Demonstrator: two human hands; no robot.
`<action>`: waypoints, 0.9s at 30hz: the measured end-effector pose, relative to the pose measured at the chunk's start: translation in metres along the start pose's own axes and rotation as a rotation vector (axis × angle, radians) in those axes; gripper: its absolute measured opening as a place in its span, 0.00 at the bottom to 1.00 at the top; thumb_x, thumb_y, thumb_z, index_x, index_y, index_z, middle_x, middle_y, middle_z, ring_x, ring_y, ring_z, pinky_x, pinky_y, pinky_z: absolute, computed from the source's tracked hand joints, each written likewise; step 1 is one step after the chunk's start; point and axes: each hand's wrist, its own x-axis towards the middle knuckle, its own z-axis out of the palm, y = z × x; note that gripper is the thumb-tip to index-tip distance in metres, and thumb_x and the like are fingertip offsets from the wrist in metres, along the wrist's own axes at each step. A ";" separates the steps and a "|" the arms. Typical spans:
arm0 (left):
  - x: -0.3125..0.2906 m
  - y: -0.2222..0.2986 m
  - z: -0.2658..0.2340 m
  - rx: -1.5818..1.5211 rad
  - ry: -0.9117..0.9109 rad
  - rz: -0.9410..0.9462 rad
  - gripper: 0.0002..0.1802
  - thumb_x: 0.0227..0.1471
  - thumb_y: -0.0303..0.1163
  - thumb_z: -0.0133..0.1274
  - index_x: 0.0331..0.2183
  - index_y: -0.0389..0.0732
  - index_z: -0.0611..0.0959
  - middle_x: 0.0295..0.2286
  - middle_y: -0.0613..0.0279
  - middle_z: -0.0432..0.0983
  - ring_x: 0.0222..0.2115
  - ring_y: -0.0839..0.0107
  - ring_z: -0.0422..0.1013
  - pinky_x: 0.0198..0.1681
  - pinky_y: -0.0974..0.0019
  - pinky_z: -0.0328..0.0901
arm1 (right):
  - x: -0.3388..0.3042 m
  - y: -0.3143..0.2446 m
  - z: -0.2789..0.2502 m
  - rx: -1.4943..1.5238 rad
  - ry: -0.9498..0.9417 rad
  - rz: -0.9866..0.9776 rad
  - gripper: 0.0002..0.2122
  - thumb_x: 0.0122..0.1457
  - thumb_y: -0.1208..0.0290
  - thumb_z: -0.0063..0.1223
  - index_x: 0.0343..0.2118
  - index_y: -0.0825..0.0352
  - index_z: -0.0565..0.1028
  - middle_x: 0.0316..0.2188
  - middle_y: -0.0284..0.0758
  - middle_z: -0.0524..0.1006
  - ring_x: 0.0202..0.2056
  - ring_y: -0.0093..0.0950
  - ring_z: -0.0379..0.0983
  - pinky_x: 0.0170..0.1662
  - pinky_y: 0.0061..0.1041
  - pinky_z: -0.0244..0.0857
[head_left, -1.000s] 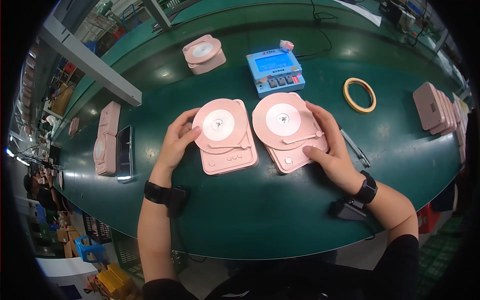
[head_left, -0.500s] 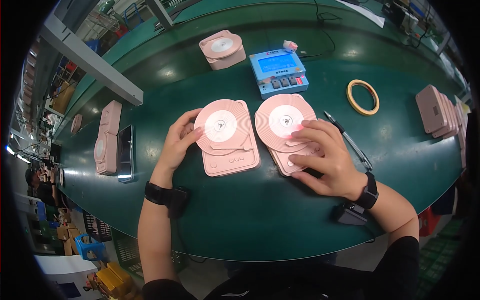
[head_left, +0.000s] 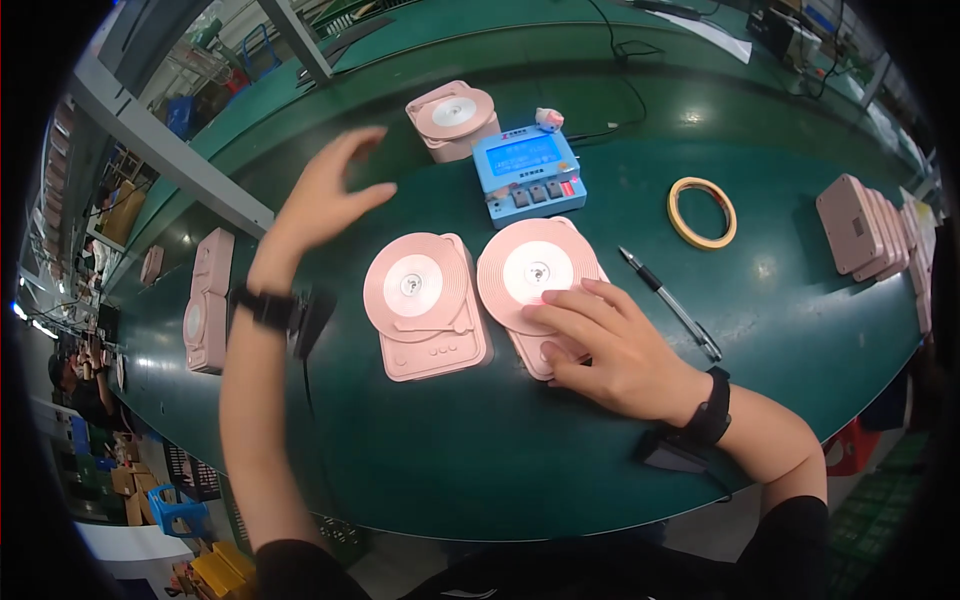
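Two pink record-player-shaped devices lie side by side in front of me, each with a ridged round disc and a pale centre. My right hand (head_left: 620, 350) rests over the lower right part of the right device (head_left: 530, 235), fingers apart, touching its disc edge and button panel. Untouched, the left device (head_left: 430, 345) shows its small buttons and moulded arm. My left hand (head_left: 325, 195) is raised over the table, slightly blurred, thumb and fingers spread with nothing between them. Closest ahead of it are another pink device (head_left: 455, 115) and a blue box with a lit screen (head_left: 525, 160).
Right of the devices lie a black-and-clear pen (head_left: 670, 303) and a yellow tape roll (head_left: 678, 215). A row of pink panels (head_left: 850, 228) stands at far right. More pink devices (head_left: 208, 300) sit at left, near a grey post (head_left: 170, 150). Cables trail across the back.
My left hand has let go of the left device and moved up and away toward the far side. My right hand stays on the right device. The view has shifted a little.
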 end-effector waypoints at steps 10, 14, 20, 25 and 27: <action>0.180 -0.025 0.085 0.885 0.046 0.940 0.46 0.26 0.24 0.65 0.53 0.47 0.66 0.52 0.54 0.65 0.53 0.58 0.62 0.54 0.61 0.60 | 0.000 -0.003 0.004 0.036 0.018 -0.003 0.04 0.48 0.76 0.56 0.27 0.64 0.72 0.47 0.40 0.72 0.48 0.38 0.69 0.51 0.40 0.62; 0.161 0.006 0.042 0.896 -0.171 0.659 0.44 0.28 0.29 0.64 0.52 0.44 0.65 0.49 0.51 0.66 0.49 0.56 0.65 0.51 0.60 0.63 | 0.000 0.004 0.006 0.050 0.040 -0.025 0.05 0.47 0.76 0.56 0.25 0.66 0.71 0.46 0.41 0.72 0.47 0.38 0.69 0.50 0.38 0.63; 0.062 0.010 -0.015 0.584 0.203 0.082 0.51 0.21 0.37 0.65 0.52 0.39 0.63 0.45 0.48 0.69 0.43 0.50 0.69 0.44 0.56 0.67 | -0.001 0.004 0.003 0.167 0.026 -0.051 0.07 0.45 0.74 0.58 0.25 0.69 0.71 0.45 0.42 0.71 0.46 0.40 0.67 0.48 0.36 0.64; -0.020 0.011 -0.024 0.669 -0.108 -0.428 0.55 0.20 0.52 0.63 0.53 0.40 0.65 0.44 0.46 0.71 0.43 0.51 0.70 0.45 0.57 0.67 | 0.000 0.006 0.000 0.219 -0.065 -0.085 0.08 0.45 0.73 0.59 0.26 0.69 0.72 0.45 0.42 0.70 0.47 0.40 0.66 0.47 0.36 0.65; -0.046 0.022 -0.014 0.625 -0.181 -0.655 0.55 0.22 0.58 0.62 0.53 0.40 0.67 0.46 0.43 0.69 0.44 0.50 0.70 0.46 0.58 0.66 | 0.001 0.007 -0.005 0.195 -0.096 -0.093 0.09 0.44 0.73 0.60 0.25 0.70 0.71 0.45 0.43 0.70 0.47 0.40 0.66 0.47 0.35 0.65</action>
